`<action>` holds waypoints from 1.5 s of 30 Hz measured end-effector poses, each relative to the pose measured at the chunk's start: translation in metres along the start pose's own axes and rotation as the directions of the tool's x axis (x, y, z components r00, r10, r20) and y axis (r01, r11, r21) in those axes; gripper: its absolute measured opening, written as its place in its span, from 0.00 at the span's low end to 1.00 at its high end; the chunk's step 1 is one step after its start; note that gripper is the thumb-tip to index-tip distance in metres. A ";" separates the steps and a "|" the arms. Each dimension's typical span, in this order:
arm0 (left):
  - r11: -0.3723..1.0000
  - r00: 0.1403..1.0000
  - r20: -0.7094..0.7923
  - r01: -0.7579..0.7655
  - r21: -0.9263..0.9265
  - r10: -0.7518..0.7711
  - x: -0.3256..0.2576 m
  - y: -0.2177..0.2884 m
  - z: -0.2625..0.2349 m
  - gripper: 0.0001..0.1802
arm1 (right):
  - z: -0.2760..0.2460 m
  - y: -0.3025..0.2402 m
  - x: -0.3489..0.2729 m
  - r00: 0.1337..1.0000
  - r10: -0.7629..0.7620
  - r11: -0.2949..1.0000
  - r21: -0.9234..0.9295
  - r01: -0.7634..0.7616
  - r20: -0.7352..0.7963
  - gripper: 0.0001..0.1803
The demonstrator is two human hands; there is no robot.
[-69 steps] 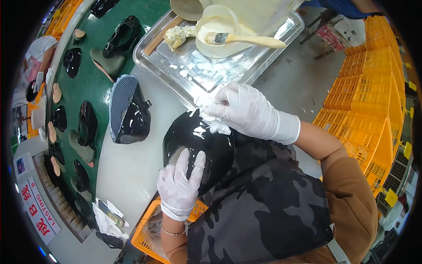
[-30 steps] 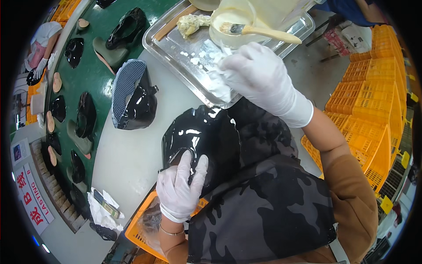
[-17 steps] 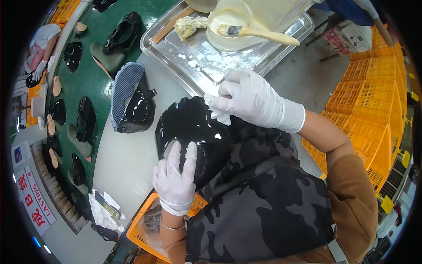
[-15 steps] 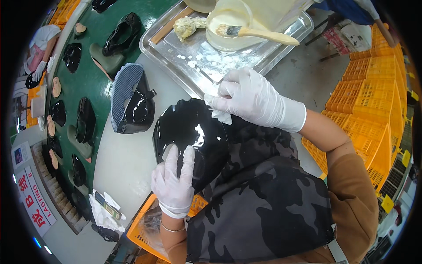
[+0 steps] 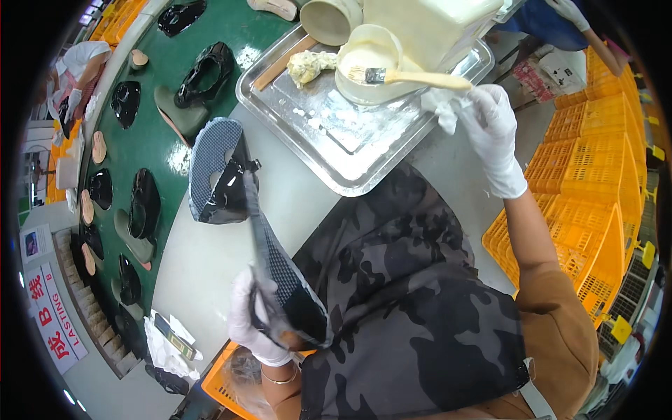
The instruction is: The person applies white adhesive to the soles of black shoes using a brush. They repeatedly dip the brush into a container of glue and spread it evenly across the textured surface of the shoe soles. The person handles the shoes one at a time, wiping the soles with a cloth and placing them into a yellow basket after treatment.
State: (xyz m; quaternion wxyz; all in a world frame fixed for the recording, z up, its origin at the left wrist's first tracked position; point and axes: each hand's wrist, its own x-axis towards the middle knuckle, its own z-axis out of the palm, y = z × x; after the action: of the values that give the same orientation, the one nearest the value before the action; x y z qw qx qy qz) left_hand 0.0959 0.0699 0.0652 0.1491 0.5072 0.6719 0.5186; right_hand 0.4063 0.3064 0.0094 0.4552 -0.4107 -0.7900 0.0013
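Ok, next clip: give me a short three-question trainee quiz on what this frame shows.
1. True or false: the left hand holds a black shoe upper with a mesh lining.
2. What is the right hand reaching toward?
A. the brush resting on the glue bowl
B. the yellow crates
C. the green conveyor belt
3. Fill in: the glue bowl sits on a metal ____.

Key: 1 true; 2 A; 3 tray.
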 end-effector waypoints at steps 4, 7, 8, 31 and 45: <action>0.922 0.966 -0.037 0.232 -0.309 -0.255 0.000 -0.016 -0.007 0.16 | 0.010 0.030 0.020 0.982 0.144 0.982 -0.106 -0.157 -0.121 0.16; 0.878 0.949 0.002 0.293 -0.379 -0.316 -0.007 -0.035 -0.015 0.18 | 0.014 0.056 0.030 0.991 0.115 0.973 -0.195 -0.126 -0.067 0.15; 0.852 0.944 0.054 0.319 -0.415 -0.327 -0.007 -0.040 -0.017 0.21 | 0.010 0.060 0.029 0.973 0.207 0.946 -0.273 -0.174 0.098 0.15; 0.491 0.964 -0.001 0.136 -0.860 -0.267 0.042 -0.005 0.071 0.27 | 0.041 -0.178 -0.034 0.353 -0.407 -0.658 -0.003 -0.753 0.843 0.22; 0.975 0.921 -0.325 -0.185 0.122 0.216 0.136 -0.091 -0.037 0.20 | 0.057 -0.108 0.132 0.653 -0.020 -0.223 0.633 -0.741 0.757 0.17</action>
State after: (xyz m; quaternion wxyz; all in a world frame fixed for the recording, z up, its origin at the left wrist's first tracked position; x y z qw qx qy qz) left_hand -0.0395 0.1684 0.0477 -0.0443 0.4835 0.6543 0.5798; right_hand 0.2624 0.3421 0.1111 0.3385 -0.1592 -0.4340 0.8196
